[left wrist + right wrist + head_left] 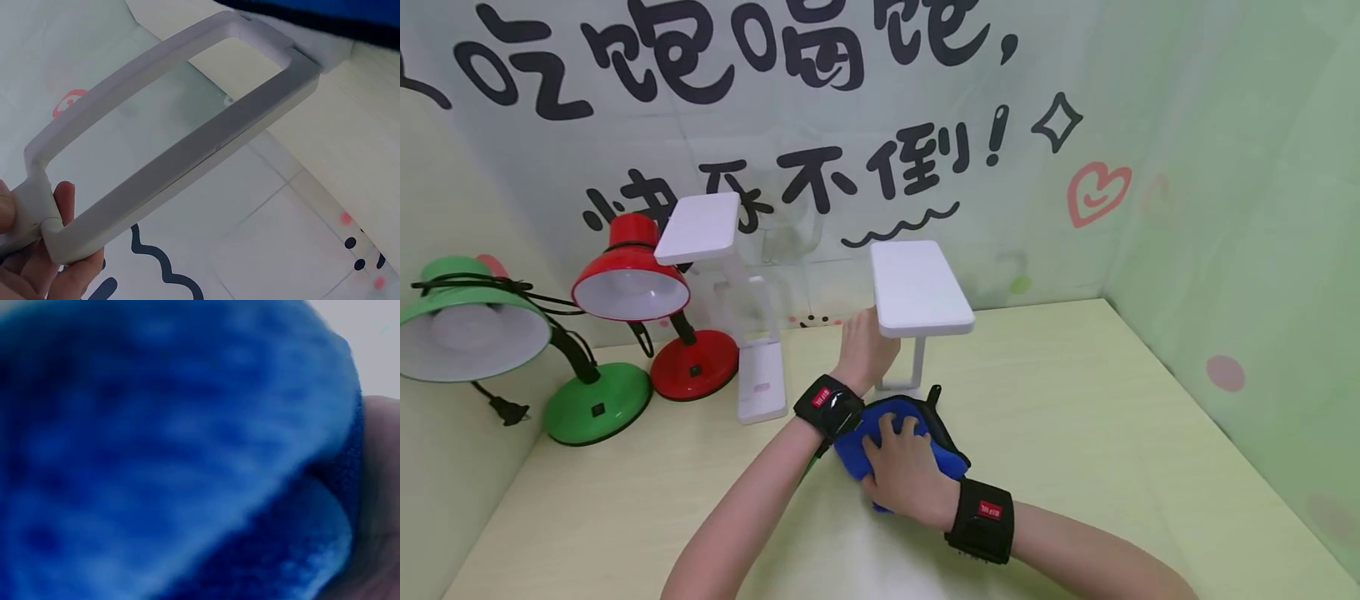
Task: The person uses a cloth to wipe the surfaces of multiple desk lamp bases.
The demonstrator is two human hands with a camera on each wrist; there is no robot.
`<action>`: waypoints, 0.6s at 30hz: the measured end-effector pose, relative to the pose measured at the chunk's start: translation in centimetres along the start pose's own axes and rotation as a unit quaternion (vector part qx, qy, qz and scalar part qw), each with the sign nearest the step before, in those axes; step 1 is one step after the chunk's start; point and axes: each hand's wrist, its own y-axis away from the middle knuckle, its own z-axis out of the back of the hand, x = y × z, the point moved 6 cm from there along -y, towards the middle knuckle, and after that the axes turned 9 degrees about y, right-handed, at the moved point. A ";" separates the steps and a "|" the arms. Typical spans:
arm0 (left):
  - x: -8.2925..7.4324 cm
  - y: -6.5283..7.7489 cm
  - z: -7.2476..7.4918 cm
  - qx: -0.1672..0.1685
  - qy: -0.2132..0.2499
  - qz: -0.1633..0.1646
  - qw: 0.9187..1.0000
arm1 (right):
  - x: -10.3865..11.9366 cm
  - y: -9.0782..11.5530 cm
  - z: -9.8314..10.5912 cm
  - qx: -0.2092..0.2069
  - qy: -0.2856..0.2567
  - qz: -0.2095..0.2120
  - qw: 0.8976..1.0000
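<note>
A white folding stand (922, 287) with a flat top plate rises at the middle of the table. My left hand (868, 346) reaches behind the plate and grips the stand by its upper joint. In the left wrist view, fingers (65, 203) wrap round that joint at the top of the open white frame (187, 147). My right hand (902, 471) holds a bunched blue cloth (852, 450) with black edging and a small loop, fingers spread and bent over it. The cloth hides the stand's base. Blurred cloth (156, 425) fills most of the right wrist view.
A second white stand (762, 379) is left of my left hand. Beyond it are a red desk lamp (695, 362) and a green desk lamp (598, 404), with black cords and a plug (508, 410). A printed wall covering (1037, 250) borders the table's back edge.
</note>
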 end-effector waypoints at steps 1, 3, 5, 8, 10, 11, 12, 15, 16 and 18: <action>0.0 0.0 0.0 0.003 0.000 0.000 1.000 | 0.0 -0.7 -0.2 0.000 0.007 -0.005 1.000; 0.1 0.0 -0.1 0.009 -0.001 0.003 1.000 | 0.0 -1.8 -0.5 0.004 0.033 -0.009 0.999; 0.2 0.0 -0.1 0.011 -0.001 0.005 1.000 | 0.2 -2.5 -0.6 0.003 0.068 -0.010 0.998; 0.0 -0.2 -0.1 0.007 -0.025 -0.006 1.000 | 1.1 -2.3 -0.5 0.007 0.134 -0.001 0.991; -0.2 -0.2 -0.1 0.005 -0.046 -0.019 0.999 | 1.8 -1.4 -0.2 0.006 0.163 0.001 0.987; -0.3 -0.3 -0.1 0.004 -0.056 -0.025 0.998 | 2.0 -0.9 -0.1 0.006 0.175 0.002 0.985; -0.5 -0.3 -0.1 0.004 -0.064 -0.030 0.998 | 2.2 -0.4 0.0 0.005 0.183 0.002 0.983; -0.6 -0.2 -0.1 0.008 -0.056 -0.027 0.998 | 2.3 0.3 0.4 0.000 0.180 0.003 0.984; -0.6 -0.2 0.0 0.010 -0.046 -0.024 0.999 | 2.1 0.0 0.4 0.001 0.172 0.006 0.985; -0.4 -0.2 0.1 0.014 -0.027 -0.015 0.999 | 1.5 -1.0 0.1 0.005 0.151 0.010 0.988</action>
